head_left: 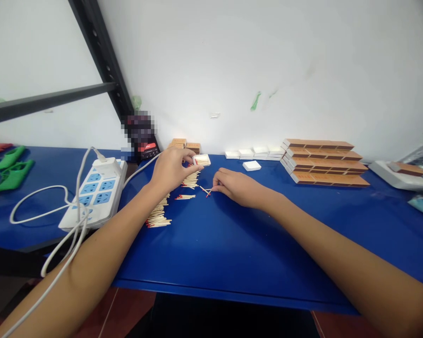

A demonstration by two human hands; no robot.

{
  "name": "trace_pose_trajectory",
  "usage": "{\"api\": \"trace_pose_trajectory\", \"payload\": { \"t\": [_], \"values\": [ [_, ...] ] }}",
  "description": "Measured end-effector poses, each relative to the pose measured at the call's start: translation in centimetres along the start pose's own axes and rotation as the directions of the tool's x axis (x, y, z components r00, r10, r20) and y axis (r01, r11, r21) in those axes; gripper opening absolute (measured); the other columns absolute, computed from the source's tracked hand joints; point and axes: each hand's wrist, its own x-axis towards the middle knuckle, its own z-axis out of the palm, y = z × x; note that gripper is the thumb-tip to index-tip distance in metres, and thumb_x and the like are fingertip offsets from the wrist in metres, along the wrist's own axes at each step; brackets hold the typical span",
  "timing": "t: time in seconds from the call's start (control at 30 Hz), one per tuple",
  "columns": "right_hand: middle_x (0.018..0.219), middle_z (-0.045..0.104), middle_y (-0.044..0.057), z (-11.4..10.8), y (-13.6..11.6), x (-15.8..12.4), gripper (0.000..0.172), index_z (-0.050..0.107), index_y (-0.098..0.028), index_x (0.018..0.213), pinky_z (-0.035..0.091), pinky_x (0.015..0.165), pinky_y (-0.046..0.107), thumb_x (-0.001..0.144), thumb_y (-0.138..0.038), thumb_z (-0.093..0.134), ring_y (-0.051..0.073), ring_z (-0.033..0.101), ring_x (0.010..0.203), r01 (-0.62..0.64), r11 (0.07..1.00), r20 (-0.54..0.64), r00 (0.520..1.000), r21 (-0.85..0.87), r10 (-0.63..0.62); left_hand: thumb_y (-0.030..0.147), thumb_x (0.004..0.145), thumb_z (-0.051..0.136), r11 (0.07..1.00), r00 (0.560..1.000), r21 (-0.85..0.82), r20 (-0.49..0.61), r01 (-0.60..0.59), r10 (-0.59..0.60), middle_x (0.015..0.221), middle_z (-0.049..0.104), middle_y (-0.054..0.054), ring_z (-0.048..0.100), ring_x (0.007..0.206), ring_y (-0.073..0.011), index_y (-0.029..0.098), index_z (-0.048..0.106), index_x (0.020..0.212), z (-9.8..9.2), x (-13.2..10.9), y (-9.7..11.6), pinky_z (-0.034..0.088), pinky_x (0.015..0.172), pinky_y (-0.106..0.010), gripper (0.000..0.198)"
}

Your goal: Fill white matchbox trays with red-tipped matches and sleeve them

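— While the left hand (pixel 171 170) is raised just above the blue table (pixel 211 244), what is held in it?

— A small white matchbox tray (pixel 201 160), partly filled with matches, is pinched between thumb and fingertips at its near edge.

— And the right hand (pixel 237 188)?

— It is laid low on the table, fingers drawn together; a loose red-tipped match (pixel 207 191) is nipped at the fingertips, touching the surface.

— What is noted between and beside the hands?

— A scattered line of matches (pixel 160 217) is spread from under the left hand back along the left forearm.

— Farther out?

— Empty white trays (pixel 254 152) are ranged by the wall, one (pixel 251 165) set apart nearer the right hand. Stacked brown matchbox sleeves (pixel 324 163) are recorded to the right, a few more (pixel 185 143) behind the left hand. A white power strip (pixel 93 195) with its cable is seen at the left, green items (pixel 12 169) beyond it.
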Motion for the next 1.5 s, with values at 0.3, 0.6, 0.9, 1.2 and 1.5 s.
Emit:
{"api": "trace_pose_trajectory", "payload": {
  "t": [0.3, 0.6, 0.9, 1.2, 1.5],
  "values": [
    [0.104, 0.062, 0.006, -0.1, -0.6, -0.1, 0.01, 0.062, -0.02, 0.097, 0.044, 0.075, 0.031, 0.104, -0.023, 0.057, 0.018, 0.058, 0.083, 0.02, 0.997, 0.033, 0.999, 0.074, -0.023, 0.042, 0.082, 0.087, 1.0, 1.0, -0.012, 0.005, 0.014, -0.014, 0.086, 0.082, -0.002, 0.077, 0.088, -0.0263, 0.022, 0.077, 0.089, 0.0, 0.0, -0.1, 0.055, 0.085, -0.04, 0.024],
    [0.103, 0.063, 0.008, -1.4, 1.1, -0.8, 0.014, 0.06, -0.02, 0.095, 0.047, 0.077, 0.033, 0.104, -0.026, 0.052, 0.02, 0.061, 0.084, 0.019, 0.998, 0.029, 0.999, 0.057, -0.021, 0.041, 0.083, 0.087, 0.999, 0.998, 0.034, 0.064, -0.007, 0.004, 0.088, 0.083, -0.002, 0.075, 0.087, -0.026, 0.022, 0.078, 0.088, 0.0, 0.1, -0.1, 0.054, 0.085, -0.04, 0.021],
    [0.099, 0.064, 0.008, -2.5, 0.8, -0.7, 0.015, 0.059, -0.021, 0.095, 0.043, 0.074, 0.033, 0.104, -0.03, 0.051, 0.02, 0.057, 0.082, 0.079, 0.993, -0.191, 0.98, 0.092, -0.06, 0.042, 0.081, 0.09, 0.994, 0.984, 0.008, 0.148, -0.106, 0.103, 0.092, 0.083, -0.004, 0.074, 0.095, -0.0279, 0.024, 0.08, 0.102, 0.4, -0.1, 0.1, 0.054, 0.086, -0.041, 0.03],
    [0.106, 0.061, 0.009, -0.7, 1.4, 0.2, 0.008, 0.06, -0.019, 0.102, 0.043, 0.078, 0.033, 0.104, -0.025, 0.054, 0.021, 0.059, 0.088, 0.089, 0.996, -0.294, 0.952, -0.001, -0.086, 0.04, 0.077, 0.093, 0.978, 0.971, -0.173, 0.188, -0.114, 0.147, 0.092, 0.084, -0.002, 0.076, 0.089, -0.0248, 0.024, 0.081, 0.107, 0.5, -0.6, 1.4, 0.055, 0.081, -0.036, 0.036],
    [0.103, 0.061, 0.008, -1.2, 1.0, 0.0, 0.009, 0.062, -0.018, 0.099, 0.041, 0.076, 0.032, 0.103, -0.024, 0.057, 0.021, 0.057, 0.085, 0.077, 0.997, -0.317, 0.945, -0.013, -0.078, 0.041, 0.076, 0.093, 0.979, 0.974, -0.179, 0.186, -0.093, 0.126, 0.091, 0.084, -0.004, 0.077, 0.089, -0.0261, 0.024, 0.083, 0.104, 0.5, -0.6, 1.3, 0.055, 0.081, -0.036, 0.035]
  ]
}}
